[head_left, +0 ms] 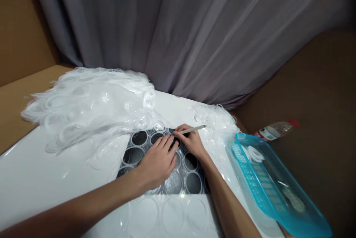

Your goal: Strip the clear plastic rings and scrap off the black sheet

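My left hand (160,162) lies with its fingers stretched over a clear plastic sheet (178,184) of moulded round shapes, pressing it down. Beneath that sheet is a black mat (194,183), which shows dark through the circles. My right hand (190,139) is closed round a slim, pale, pen-like tool (194,128), held like a pencil near the sheet's far edge. The tool's tip is hidden by my fingers, so its exact kind cannot be made out. Both hands are close together, the left one nearer to me.
A big heap of clear plastic sheets (91,101) covers the table's far left. A smaller pile of clear plastic pieces (217,119) sits at the right. Beyond it are a blue plastic basket (256,182) holding white rings (254,154) and a bottle (274,131). A grey curtain (167,34) hangs behind.
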Available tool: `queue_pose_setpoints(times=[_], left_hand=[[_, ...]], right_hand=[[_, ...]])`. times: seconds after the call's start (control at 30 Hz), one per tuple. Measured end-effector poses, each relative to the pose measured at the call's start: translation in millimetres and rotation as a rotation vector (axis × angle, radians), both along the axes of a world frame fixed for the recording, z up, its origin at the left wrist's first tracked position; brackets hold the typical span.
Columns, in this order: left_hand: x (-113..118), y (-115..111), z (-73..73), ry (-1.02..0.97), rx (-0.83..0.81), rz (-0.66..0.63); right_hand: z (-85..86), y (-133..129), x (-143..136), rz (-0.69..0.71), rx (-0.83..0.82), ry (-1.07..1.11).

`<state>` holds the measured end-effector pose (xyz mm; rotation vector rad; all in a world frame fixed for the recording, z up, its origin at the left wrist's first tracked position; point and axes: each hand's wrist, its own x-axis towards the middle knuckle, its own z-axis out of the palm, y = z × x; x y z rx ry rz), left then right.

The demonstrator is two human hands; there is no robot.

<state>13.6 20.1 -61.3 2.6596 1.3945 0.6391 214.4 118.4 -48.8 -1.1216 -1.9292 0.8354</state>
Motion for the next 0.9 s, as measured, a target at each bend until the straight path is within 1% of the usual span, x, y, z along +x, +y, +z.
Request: queue_pose_setpoints(times=[0.17,0.3,0.47,0.63,0.9], left_hand=[[-0.2,0.0,2.3,0.034,0.004,-0.016],[0.1,0.0,2.2,0.01,0.006,-0.011],[0.5,0.0,1.2,0.003,0.005,0.002],[1.1,-0.7,3.2,0.027,0.006,0.007],[0.4,-0.5,4.0,0.021,-0.008,-0.009]], right_hand=[[2.6,-1.2,-0.9,0.006,-0.004,0.008],[3.9,-3.0,-1.1,0.016,-0.012,-0.02],[4.0,-5.9,-1.3,0.037,-0.011,-0.024],[4.4,-7.1,-1.2,0.029,-0.038,-0.003],[2.7,-6.3,0.0,0.033,-0.014,-0.008]])
